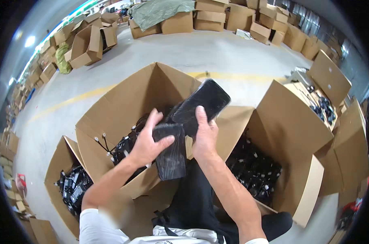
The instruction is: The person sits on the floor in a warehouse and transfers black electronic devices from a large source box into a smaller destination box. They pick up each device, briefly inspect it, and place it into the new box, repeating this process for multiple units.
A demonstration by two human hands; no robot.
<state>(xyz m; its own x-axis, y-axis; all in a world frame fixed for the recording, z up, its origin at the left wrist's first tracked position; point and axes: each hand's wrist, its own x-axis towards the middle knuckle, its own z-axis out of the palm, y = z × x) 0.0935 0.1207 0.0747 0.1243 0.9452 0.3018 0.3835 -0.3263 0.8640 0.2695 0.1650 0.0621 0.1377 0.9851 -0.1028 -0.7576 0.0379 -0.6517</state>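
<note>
A flat black rectangular block with shiny clear film over it hangs in front of me. My left hand has its thumb across the block's face; the index finger points up past its left edge, and the other fingers are partly hidden. Higher and to the right, my right hand grips a second film-wrapped black block, thumb on top and fingers underneath. This block tilts up to the right, with another dark edge just behind its left side. Both blocks are above an open cardboard box holding black cables with white connectors.
On the right, an open box contains many small black parts. A smaller box at left holds black adapters. Behind it all, grey floor with a yellow line runs to stacked cartons.
</note>
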